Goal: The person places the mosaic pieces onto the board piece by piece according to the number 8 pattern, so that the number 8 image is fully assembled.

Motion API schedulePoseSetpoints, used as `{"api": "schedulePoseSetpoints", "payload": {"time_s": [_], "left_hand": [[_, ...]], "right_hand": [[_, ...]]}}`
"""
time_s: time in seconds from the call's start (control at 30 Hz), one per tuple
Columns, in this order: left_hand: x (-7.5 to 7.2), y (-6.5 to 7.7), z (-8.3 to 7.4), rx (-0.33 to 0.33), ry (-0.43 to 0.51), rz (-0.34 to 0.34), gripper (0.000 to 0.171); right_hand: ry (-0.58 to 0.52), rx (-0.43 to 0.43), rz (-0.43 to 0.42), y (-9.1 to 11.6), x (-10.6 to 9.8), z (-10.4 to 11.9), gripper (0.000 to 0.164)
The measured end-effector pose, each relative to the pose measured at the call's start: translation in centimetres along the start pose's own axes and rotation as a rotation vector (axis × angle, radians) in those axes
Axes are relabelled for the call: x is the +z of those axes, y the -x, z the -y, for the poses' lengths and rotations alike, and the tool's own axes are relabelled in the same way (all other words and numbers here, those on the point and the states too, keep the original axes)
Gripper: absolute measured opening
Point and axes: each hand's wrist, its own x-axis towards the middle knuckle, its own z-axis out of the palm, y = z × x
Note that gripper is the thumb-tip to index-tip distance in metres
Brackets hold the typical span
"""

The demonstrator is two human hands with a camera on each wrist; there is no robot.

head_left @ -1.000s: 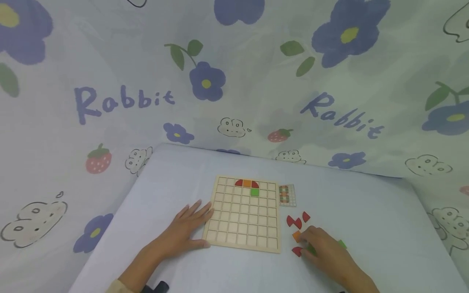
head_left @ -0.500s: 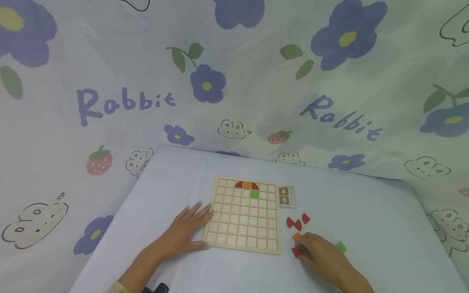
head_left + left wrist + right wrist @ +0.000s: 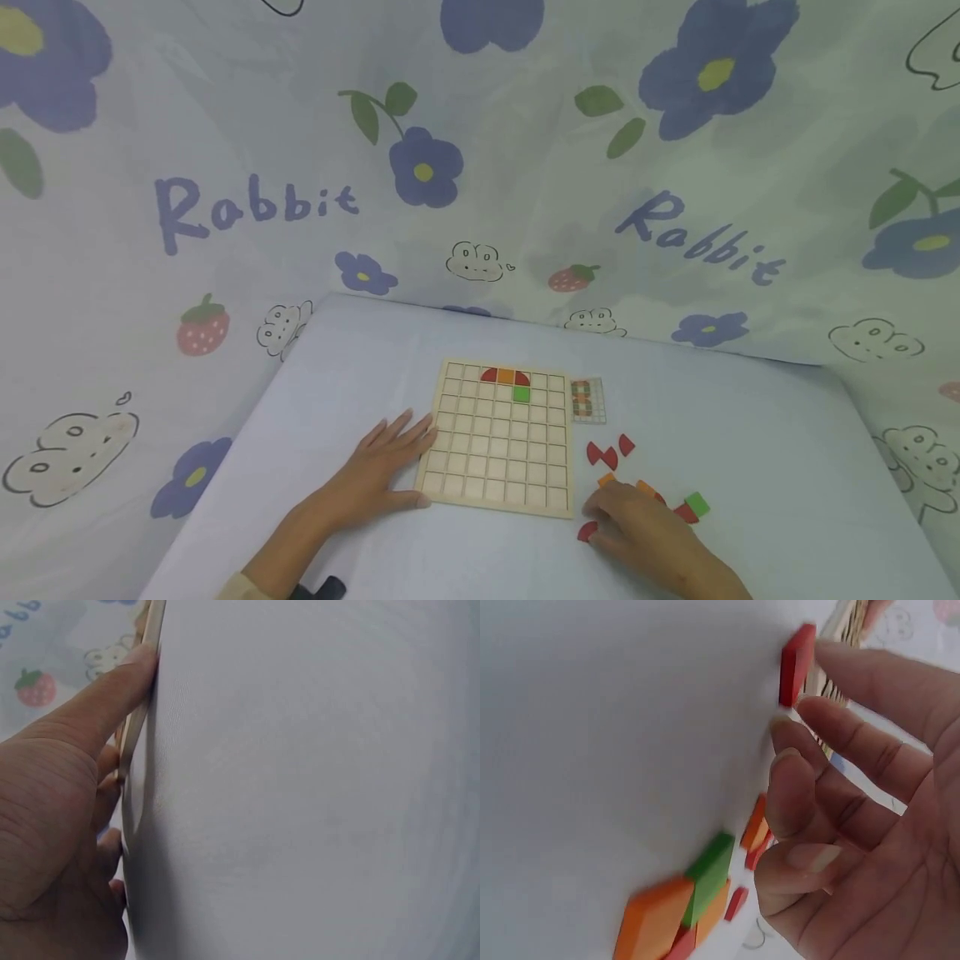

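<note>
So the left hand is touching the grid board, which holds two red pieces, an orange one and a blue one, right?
Not quite: the head view shows a green square, not blue. The left hand touches the grid board, and the red pieces and orange piece are right.

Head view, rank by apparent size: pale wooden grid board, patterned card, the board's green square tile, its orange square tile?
Pale wooden grid board
Patterned card
Green square tile and orange square tile: too alike to rank

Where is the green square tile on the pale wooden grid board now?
In the head view, the green square tile sits right of centre on the pale wooden grid board, second row down, directly below a red quarter-circle piece.
</note>
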Motion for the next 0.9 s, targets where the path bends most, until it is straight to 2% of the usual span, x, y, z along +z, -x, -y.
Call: {"api": "schedulePoseSetpoints", "payload": {"time_s": [0.13, 0.27, 0.43, 0.6, 0.9], "left_hand": [[0.1, -0.1, 0.0, 0.014, 0.007, -0.011, 0.098], [0.1, -0.1, 0.1, -0.003, 0.001, 0.001, 0.099], [0.1, -0.1, 0.1, -0.017, 0.000, 0.011, 0.099], [0.1, 0.0, 0.0, 0.002, 0.005, -0.007, 0.098], [0.1, 0.1, 0.0, 0.031, 0.010, -0.039, 0.097]], "right_hand": [[0.011, -0.043, 0.014, -0.2, 0.2, 0.3, 0.014], [-0.022, -0.023, 0.032, -0.3, 0.2, 0.5, 0.017], [-0.132, 0.035, 0.072, -0.3, 0.2, 0.1, 0.020], [-0.261, 0.062, 0.110, -0.3, 0.3, -0.6, 0.020], [-0.336, 0.078, 0.122, -0.1, 0.3, -0.9, 0.013]]}}
